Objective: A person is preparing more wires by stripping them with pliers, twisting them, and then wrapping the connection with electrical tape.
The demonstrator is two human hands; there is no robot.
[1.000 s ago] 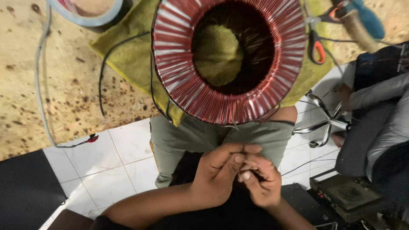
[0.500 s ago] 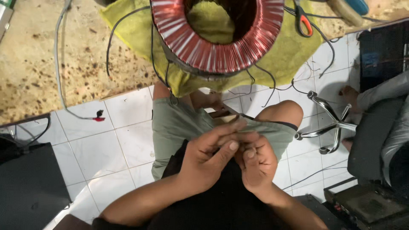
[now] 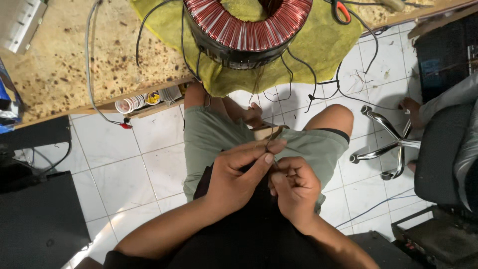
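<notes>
I see my 2 hands together over my lap, below the copper coil (image 3: 247, 27) on the bench (image 3: 55, 74): left hand (image 3: 238, 175) and right hand (image 3: 295, 188) pinching a thin wire (image 3: 269, 141). It wants a firm, steady pinch, kept taut without kinking.

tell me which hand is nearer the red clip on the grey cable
Left. The left hand sits in the lap on the side toward the red clip, which hangs below the bench edge. The right hand is beyond the left one, farther from the clip.
</notes>
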